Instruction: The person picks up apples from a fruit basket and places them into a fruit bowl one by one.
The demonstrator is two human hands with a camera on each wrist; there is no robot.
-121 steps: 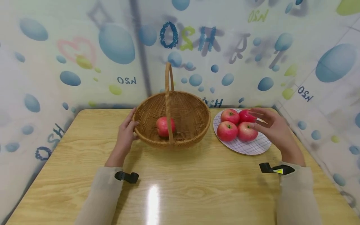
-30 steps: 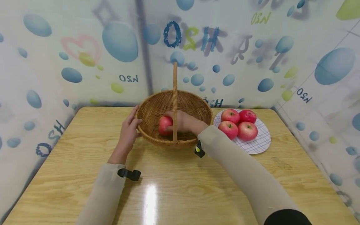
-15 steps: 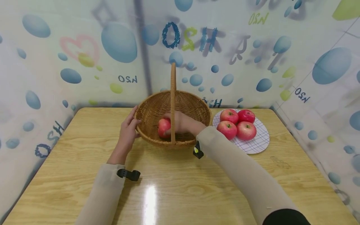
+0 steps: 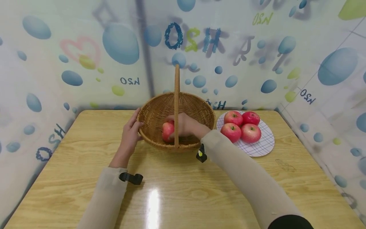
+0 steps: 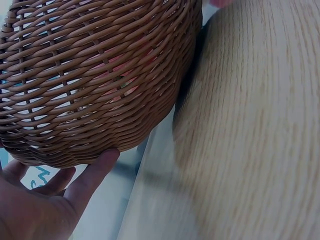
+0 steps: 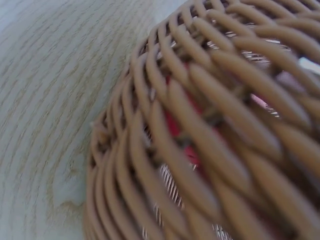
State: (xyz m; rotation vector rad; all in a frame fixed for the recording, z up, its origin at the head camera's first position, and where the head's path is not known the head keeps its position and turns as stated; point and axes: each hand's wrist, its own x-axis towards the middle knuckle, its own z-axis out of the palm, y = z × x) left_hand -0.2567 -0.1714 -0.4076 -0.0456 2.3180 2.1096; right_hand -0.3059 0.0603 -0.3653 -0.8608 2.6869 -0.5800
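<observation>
A wicker basket (image 4: pixel 197 105) with a tall handle (image 4: pixel 176 95) stands toward the back of the table. Its left rim is held by my left hand (image 4: pixel 130 135), thumb over the edge and the other fingers on the outside. In the left wrist view, the left fingers (image 5: pixel 92 177) lie against the woven wall. Inside the basket my right hand (image 4: pixel 187 124) grips a red apple (image 4: pixel 167 131), fingers over its top and thumb low at the front. The handle crosses in front of that hand. Through the weave, the right wrist view shows only red patches.
Right of the basket, a plate (image 4: pixel 266 141) with a grid pattern carries several red apples (image 4: pixel 251 133), partly behind my right sleeve (image 4: pixel 243 171). A patterned wall (image 4: pixel 243 63) rises right behind the wooden table (image 4: pixel 183 190).
Four seconds ago my right hand was over the plate's apples; now it is inside the basket on the apple there. Over the last second that apple shifts slightly. My left hand keeps its hold.
</observation>
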